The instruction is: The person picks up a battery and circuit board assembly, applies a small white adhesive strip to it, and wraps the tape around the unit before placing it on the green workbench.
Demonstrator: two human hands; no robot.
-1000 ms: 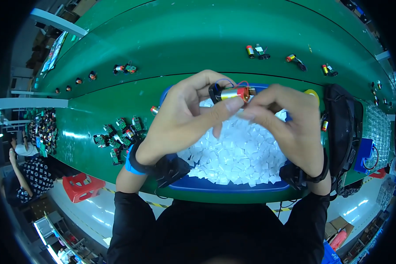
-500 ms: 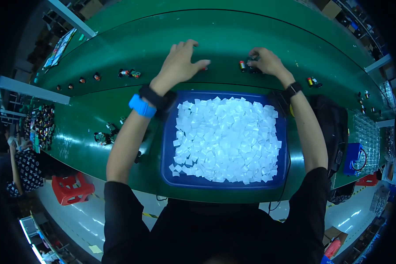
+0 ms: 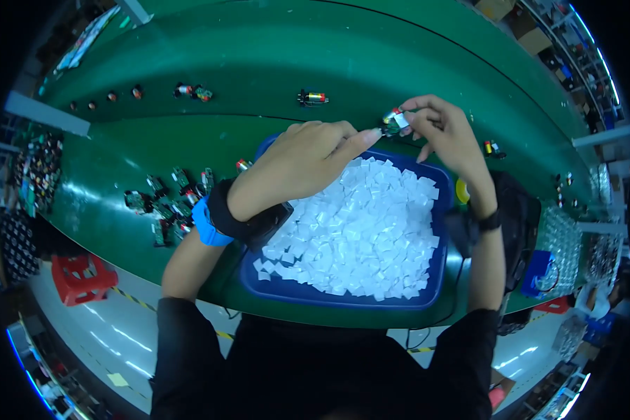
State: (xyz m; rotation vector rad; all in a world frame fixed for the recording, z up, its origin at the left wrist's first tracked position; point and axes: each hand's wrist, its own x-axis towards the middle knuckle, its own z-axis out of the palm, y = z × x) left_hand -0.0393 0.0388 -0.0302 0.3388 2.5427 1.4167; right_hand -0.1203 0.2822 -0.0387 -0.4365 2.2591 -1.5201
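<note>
Near the upper centre of the frame, a small battery-and-board unit (image 3: pixel 393 124) is resting between both hands, its far side staying out of view. The left hand (image 3: pixel 301 159) is pinching the unit's lower-left end, its thumb showing and its opposing fingers hiding. The right hand (image 3: pixel 446 133) is curving, half open, around the unit's right side; whether its grip is holding or merely touching, one cannot tell. Below, white squares (image 3: pixel 357 231) are filling a blue tray (image 3: pixel 290 290), whose upper-left part the left hand is covering. At left, green circuit boards (image 3: pixel 164 206) are crowding the tabletop (image 3: pixel 105 210), overlapping indistinctly
</note>
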